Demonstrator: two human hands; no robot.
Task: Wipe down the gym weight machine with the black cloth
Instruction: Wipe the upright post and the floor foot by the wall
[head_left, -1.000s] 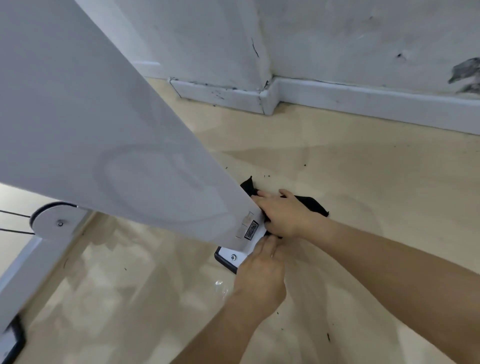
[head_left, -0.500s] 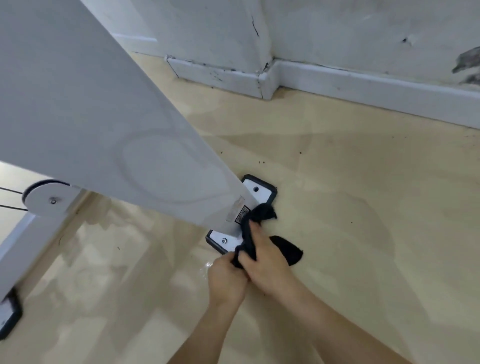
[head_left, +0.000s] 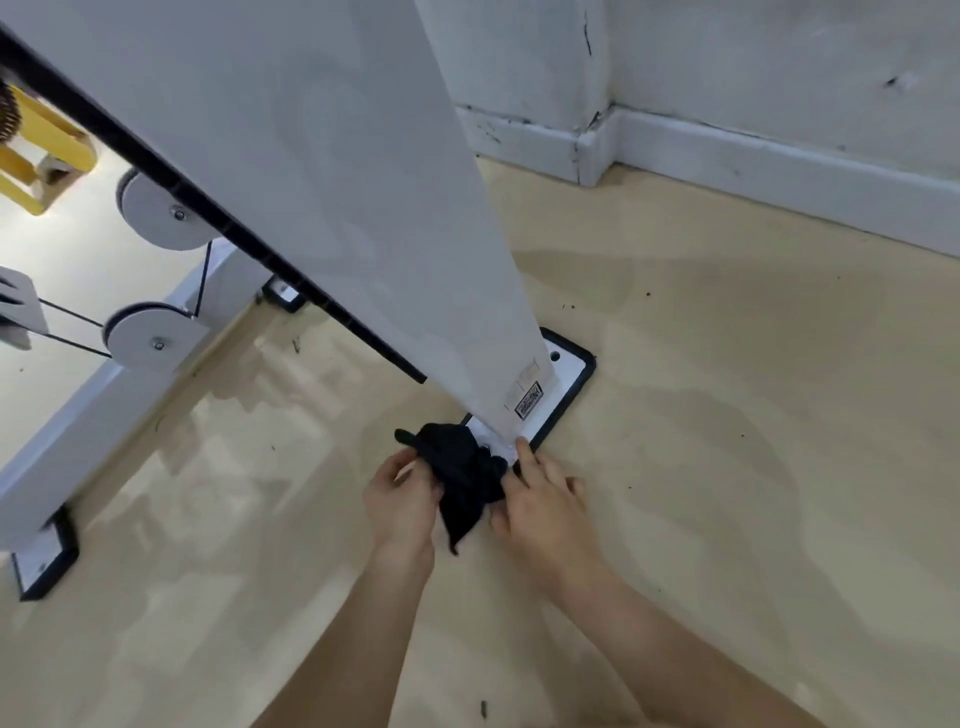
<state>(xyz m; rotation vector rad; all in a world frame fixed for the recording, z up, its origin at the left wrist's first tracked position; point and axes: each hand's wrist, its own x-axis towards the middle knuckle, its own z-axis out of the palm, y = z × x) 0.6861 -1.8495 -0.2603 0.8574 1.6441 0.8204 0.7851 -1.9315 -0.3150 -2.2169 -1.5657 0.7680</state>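
Hands now sit apart: left hand (head_left: 400, 501) and right hand (head_left: 543, 506) each pinch the black cloth (head_left: 462, 475) bunched between them.

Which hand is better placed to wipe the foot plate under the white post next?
Right, probably. The right hand sits beside the foot plate, its forefinger reaching the base of the white post, with the black cloth against it. The left hand grips the cloth's far side, away from the plate.
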